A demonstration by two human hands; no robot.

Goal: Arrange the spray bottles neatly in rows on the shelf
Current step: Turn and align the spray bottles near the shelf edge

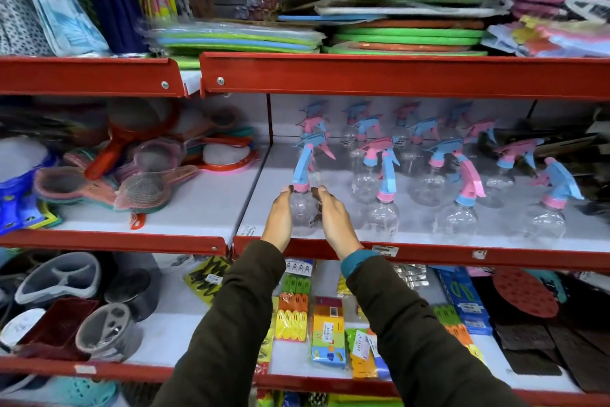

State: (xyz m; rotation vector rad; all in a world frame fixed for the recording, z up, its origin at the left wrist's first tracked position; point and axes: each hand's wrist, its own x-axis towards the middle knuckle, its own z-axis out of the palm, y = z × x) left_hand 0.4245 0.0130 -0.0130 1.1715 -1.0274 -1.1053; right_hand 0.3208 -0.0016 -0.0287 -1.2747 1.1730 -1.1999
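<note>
Several clear spray bottles with pink and blue trigger heads stand in rough rows on the white middle shelf. The front-left spray bottle has a blue trigger and a pink collar and stands upright near the shelf's front edge. My left hand cups its left side and my right hand cups its right side, fingers pointing up along the clear body. More bottles stand to the right, such as one next to my right hand, and others further back.
Red shelf rails run above and below. Strainers and plastic ware pile on the left bay. Packaged clips and pegs lie on the lower shelf. Folded mats stack on the top shelf.
</note>
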